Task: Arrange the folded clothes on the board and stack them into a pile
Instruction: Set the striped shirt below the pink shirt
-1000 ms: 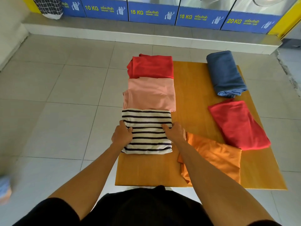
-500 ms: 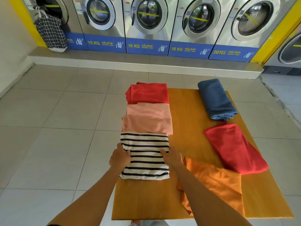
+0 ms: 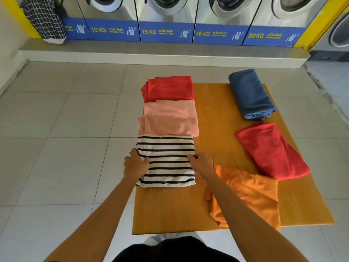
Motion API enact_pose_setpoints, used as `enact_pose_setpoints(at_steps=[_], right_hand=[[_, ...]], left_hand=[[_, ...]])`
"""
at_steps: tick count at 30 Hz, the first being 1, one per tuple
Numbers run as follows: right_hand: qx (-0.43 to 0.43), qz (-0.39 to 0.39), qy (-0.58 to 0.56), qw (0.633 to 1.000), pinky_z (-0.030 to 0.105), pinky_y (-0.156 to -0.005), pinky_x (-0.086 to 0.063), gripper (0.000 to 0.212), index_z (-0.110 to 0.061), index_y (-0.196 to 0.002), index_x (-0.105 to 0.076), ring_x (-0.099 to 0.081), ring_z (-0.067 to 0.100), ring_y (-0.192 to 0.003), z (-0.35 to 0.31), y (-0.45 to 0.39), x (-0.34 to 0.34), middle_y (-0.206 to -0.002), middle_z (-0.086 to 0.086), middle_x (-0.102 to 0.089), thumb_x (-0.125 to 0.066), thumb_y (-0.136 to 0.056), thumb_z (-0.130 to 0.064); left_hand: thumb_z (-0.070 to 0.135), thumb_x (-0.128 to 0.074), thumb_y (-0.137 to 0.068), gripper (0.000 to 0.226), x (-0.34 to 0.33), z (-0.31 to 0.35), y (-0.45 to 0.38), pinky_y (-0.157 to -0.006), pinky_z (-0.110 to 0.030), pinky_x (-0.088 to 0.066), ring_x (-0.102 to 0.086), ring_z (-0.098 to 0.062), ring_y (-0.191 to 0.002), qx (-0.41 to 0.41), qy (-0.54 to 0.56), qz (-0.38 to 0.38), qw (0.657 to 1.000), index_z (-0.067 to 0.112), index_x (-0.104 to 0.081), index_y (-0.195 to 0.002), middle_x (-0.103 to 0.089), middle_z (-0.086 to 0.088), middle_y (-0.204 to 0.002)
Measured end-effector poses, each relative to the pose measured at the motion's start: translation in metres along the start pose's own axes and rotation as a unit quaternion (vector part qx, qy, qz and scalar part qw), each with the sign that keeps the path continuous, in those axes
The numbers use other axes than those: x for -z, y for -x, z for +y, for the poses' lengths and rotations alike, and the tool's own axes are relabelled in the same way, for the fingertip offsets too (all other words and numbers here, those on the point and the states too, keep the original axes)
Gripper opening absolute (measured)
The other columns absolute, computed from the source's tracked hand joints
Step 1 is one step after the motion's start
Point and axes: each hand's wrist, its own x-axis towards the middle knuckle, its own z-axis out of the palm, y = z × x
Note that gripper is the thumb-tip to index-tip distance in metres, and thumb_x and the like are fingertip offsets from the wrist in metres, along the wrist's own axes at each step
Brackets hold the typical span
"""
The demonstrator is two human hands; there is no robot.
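Note:
A wooden board (image 3: 215, 129) lies on the tiled floor. Along its left edge sit a folded red garment (image 3: 169, 88), a pink one (image 3: 170, 119) and a black-and-white striped one (image 3: 168, 161) in a row. My left hand (image 3: 135, 164) grips the striped garment's left edge and my right hand (image 3: 202, 163) grips its right edge. On the right side lie a rolled blue garment (image 3: 249, 94), a second red garment (image 3: 272, 150) and an orange garment (image 3: 251, 193), partly under my right forearm.
A row of washing machines (image 3: 166, 19) stands on a raised step at the back. A checked laundry bag (image 3: 44, 19) hangs at the far left. Grey floor tiles surround the board.
The camera has tilted up and then back down a little. Both hands stay at the sides of the striped garment, which has not visibly moved.

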Motion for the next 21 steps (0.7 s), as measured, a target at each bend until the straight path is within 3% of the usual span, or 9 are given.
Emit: enact_pose_setpoints(at_steps=[3,6,8,10,12,14,16,18,21], right_hand=[[0.001,0.017,-0.041,0.999,0.028,-0.052,-0.039,0.029,-0.010,-0.070,-0.054,-0.049,0.017,-0.061,0.002,0.027,0.013,-0.064,0.004,-0.051,-0.055,-0.093,-0.027],[0.002,0.024,-0.073,0.997,0.036,-0.059,-0.050,0.028,0.001,-0.086,-0.066,-0.058,0.028,-0.069,0.008,0.055,0.026,-0.074,0.014,-0.061,-0.056,-0.093,-0.024],[-0.013,0.048,-0.087,0.995,0.047,-0.082,-0.057,0.030,0.000,-0.112,-0.068,-0.067,0.035,-0.092,0.021,0.071,0.036,-0.102,0.019,-0.071,-0.057,-0.095,-0.023],[-0.020,0.092,-0.076,0.993,0.043,-0.087,-0.056,0.029,-0.009,-0.117,-0.068,-0.068,0.031,-0.098,0.042,0.082,0.049,-0.110,0.012,-0.073,-0.055,-0.096,-0.022],[-0.041,0.154,-0.060,0.985,0.037,-0.084,-0.050,0.027,-0.008,-0.114,-0.069,-0.066,0.030,-0.099,0.069,0.088,0.063,-0.110,0.014,-0.072,-0.054,-0.095,-0.019],[-0.083,0.236,-0.037,0.968,0.040,-0.095,-0.044,0.030,-0.009,-0.118,-0.068,-0.058,0.035,-0.115,0.098,0.092,0.080,-0.123,0.017,-0.067,-0.057,-0.092,-0.016],[-0.157,0.294,-0.006,0.943,0.047,-0.105,-0.036,0.040,-0.014,-0.126,-0.062,-0.045,0.037,-0.127,0.122,0.097,0.097,-0.135,0.015,-0.056,-0.056,-0.087,-0.010],[-0.243,0.296,-0.022,0.923,0.051,-0.108,-0.031,0.052,-0.014,-0.134,-0.052,-0.036,0.037,-0.133,0.140,0.102,0.109,-0.143,0.015,-0.046,-0.054,-0.082,-0.008],[-0.307,0.254,-0.084,0.914,0.053,-0.110,-0.035,0.060,-0.007,-0.142,-0.040,-0.039,0.040,-0.135,0.166,0.104,0.118,-0.146,0.020,-0.044,-0.058,-0.089,-0.031]], left_hand=[[0.042,-0.059,-0.086,0.082,-0.001,0.002,0.018,-0.109,-0.054,-0.036,-0.038,-0.039,-0.134,-0.017,0.000,-0.018,1.000,0.020,-0.015,-0.151,-0.035,-0.018,-0.148],[0.047,-0.057,-0.088,0.081,-0.006,0.014,0.049,-0.113,-0.056,-0.027,-0.019,-0.041,-0.143,-0.018,-0.053,0.005,0.998,0.024,-0.012,-0.151,-0.016,-0.020,-0.156],[0.042,-0.058,-0.089,0.070,-0.013,0.025,0.072,-0.113,-0.054,-0.030,-0.025,-0.036,-0.142,-0.077,-0.029,0.010,0.997,0.023,-0.025,-0.148,-0.024,-0.015,-0.155],[0.031,-0.058,-0.091,0.050,-0.026,0.037,0.096,-0.109,-0.041,-0.039,-0.043,-0.027,-0.132,-0.149,0.017,-0.023,0.988,0.019,-0.045,-0.137,-0.045,-0.009,-0.143],[0.023,-0.057,-0.092,0.028,-0.043,0.051,0.117,-0.091,-0.022,-0.047,-0.059,-0.018,-0.113,-0.208,0.026,-0.055,0.976,0.016,-0.060,-0.120,-0.064,-0.003,-0.122],[0.020,-0.055,-0.094,0.022,-0.064,0.061,0.134,-0.074,-0.012,-0.043,-0.063,-0.012,-0.099,-0.236,0.014,-0.099,0.967,0.014,-0.064,-0.112,-0.069,-0.001,-0.111],[0.024,-0.052,-0.095,0.028,-0.087,0.067,0.144,-0.078,-0.016,-0.044,-0.062,-0.014,-0.105,-0.219,-0.005,-0.169,0.961,0.015,-0.061,-0.120,-0.067,-0.002,-0.118],[0.030,-0.049,-0.096,0.040,-0.108,0.073,0.152,-0.091,-0.026,-0.047,-0.059,-0.019,-0.116,-0.195,-0.031,-0.222,0.955,0.014,-0.053,-0.132,-0.061,-0.004,-0.130],[0.048,-0.048,-0.093,0.057,-0.131,0.088,0.162,-0.087,-0.029,-0.043,-0.057,-0.025,-0.118,-0.155,-0.044,-0.239,0.958,0.013,-0.045,-0.138,-0.058,-0.003,-0.132]])
